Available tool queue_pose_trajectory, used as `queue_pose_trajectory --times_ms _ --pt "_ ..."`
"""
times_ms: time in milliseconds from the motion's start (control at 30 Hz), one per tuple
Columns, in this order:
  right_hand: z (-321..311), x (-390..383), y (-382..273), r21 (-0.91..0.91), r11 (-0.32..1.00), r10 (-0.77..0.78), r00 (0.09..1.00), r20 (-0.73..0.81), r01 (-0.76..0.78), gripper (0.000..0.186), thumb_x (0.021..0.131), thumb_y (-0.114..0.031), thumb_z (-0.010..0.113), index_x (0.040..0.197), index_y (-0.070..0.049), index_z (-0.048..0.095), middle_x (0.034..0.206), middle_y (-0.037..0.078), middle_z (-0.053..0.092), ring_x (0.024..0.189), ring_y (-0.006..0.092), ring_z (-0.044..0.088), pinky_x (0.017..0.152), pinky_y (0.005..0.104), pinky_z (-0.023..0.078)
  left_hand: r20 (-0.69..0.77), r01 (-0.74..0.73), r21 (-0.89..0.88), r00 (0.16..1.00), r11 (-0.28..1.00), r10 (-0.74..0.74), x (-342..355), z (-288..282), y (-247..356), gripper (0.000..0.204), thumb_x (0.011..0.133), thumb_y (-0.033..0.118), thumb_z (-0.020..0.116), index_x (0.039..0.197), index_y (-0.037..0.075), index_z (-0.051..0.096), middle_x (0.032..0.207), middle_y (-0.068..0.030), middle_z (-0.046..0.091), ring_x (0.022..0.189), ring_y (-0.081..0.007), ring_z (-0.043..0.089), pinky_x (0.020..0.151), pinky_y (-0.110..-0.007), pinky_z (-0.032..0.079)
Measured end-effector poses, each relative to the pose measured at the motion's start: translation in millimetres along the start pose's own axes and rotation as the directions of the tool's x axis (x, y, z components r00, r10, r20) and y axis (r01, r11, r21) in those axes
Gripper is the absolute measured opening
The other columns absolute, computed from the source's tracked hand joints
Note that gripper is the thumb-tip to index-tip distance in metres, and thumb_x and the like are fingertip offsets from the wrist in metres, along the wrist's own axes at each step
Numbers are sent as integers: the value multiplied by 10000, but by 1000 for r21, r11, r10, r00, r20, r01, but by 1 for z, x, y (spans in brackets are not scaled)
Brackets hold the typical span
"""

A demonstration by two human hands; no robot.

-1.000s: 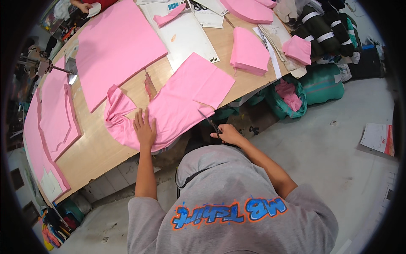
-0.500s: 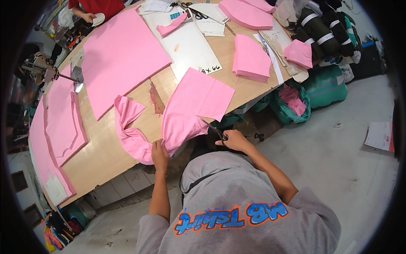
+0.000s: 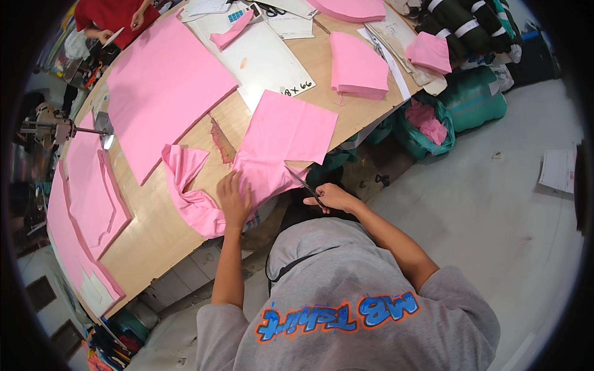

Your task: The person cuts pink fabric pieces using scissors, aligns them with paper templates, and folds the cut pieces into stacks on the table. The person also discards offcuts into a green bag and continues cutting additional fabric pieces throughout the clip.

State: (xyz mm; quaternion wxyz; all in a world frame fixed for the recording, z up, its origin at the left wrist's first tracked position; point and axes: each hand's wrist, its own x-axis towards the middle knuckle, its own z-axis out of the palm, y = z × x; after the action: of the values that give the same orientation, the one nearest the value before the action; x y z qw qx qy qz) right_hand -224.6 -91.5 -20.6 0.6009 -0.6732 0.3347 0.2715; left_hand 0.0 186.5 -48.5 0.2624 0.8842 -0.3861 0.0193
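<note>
Wooden table point(image 3: 148, 213), its near edge running obliquely past the worker, carries pink cloth in several separate lots. At the centre lies the worked piece of pink cloth point(image 3: 284, 133): its squarer end is flat on the table, its near side reaches the table edge beside the worker, and its far left portion is crumpled. A slit separates the squarer end from a narrow flap on the near side. The right hand point(image 3: 337, 198) grasps a pair of dark scissors point(image 3: 305, 183) by the handles, the blade tips at the slit's inner end. Whether the blades are parted cannot be told. The left hand point(image 3: 235, 201) rests on the cloth with its fingers released and spread; half a second earlier it pinched the cloth close to the table edge. The change suggests that the cloth is now steadied by light pressure rather than by a grip, leaving the slit accessible to the blades. Beyond lie a large pink stack point(image 3: 167, 86), a white board point(image 3: 260, 62) and a smaller pink stack point(image 3: 359, 65). Outermost, a co-worker in red point(image 3: 117, 18) stands at the far side; a green bag point(image 3: 479, 105) lies at the right.
</note>
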Motion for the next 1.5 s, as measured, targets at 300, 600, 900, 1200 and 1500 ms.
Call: queue_pose_trajectory --times_ms 300,600,900,1200,1500 --pt "11 -16 -5 -69 998 -11 994 -111 4 642 904 -636 914 806 -63 642 696 66 670 621 159 690 582 342 547 198 -168 136 970 976 139 29 58 3 670 1140 434 582 1752 189 458 1835 -163 366 1702 -394 306 1383 -609 189" --pt "25 -10 -4 164 986 -22 997 -68 33 666 911 -687 888 797 -76 651 690 40 643 615 149 634 576 322 499 176 -142 154 978 978 114 5 61 7 668 1165 421 546 1781 201 412 1865 -152 310 1722 -388 264 1381 -618 174" --pt "78 -14 -17 275 961 13 990 -143 27 647 905 -683 898 770 -122 604 654 7 577 594 129 578 565 313 438 194 -105 157 978 982 73 -28 53 3 670 1180 410 520 1795 183 378 1877 -173 270 1733 -413 217 1373 -633 173" --pt "68 -7 -23 167 986 26 986 -166 2 648 906 -680 895 786 -109 613 623 8 563 573 131 558 563 310 415 178 -131 -52 974 990 138 -6 29 9 633 1139 325 607 1717 104 473 1793 -175 409 1656 -402 340 1351 -610 224" --pt "76 12 -30 135 990 -21 983 -183 47 636 919 -654 897 797 -104 603 706 0 562 620 114 550 566 327 437 178 -154 100 975 983 134 21 45 -13 679 1160 420 540 1763 130 418 1830 -137 383 1703 -348 310 1365 -597 216"
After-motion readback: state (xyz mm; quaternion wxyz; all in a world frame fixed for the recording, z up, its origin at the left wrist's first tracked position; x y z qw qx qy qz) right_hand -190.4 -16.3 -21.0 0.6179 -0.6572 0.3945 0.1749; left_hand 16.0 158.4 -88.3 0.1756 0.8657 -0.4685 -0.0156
